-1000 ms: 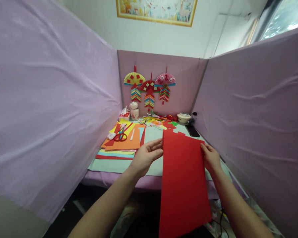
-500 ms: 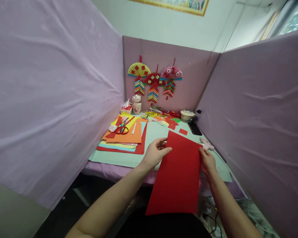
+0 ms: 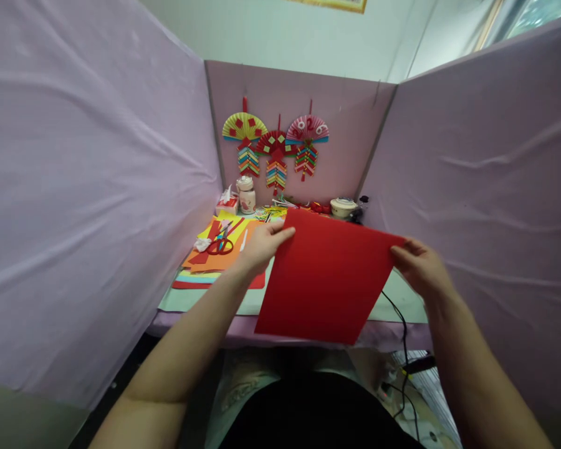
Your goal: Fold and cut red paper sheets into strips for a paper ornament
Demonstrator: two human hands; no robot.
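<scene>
A large sheet of red paper (image 3: 327,280) is held up between my two hands, tilted over the front edge of the table. My left hand (image 3: 263,244) pinches its upper left edge, thumb on the near face. At the upper right corner my right hand (image 3: 418,265) grips the sheet between thumb and fingers. Left of the sheet lies a stack of coloured paper (image 3: 206,265) in orange, yellow, blue and red. Scissors with red handles (image 3: 220,247) and a white pen-like stick (image 3: 244,240) rest on the stack.
Along the back stand a tissue box (image 3: 227,202), a white jar (image 3: 246,196) and a lidded bowl (image 3: 343,207). Paper fan decorations (image 3: 275,146) hang on the back panel. Cloth-covered partitions (image 3: 490,162) close in both sides. Black cables (image 3: 404,337) hang below right.
The red sheet has been raised and turned so that it spreads wider. My right hand has moved up and to the right, my left hand up and left with its edge.
</scene>
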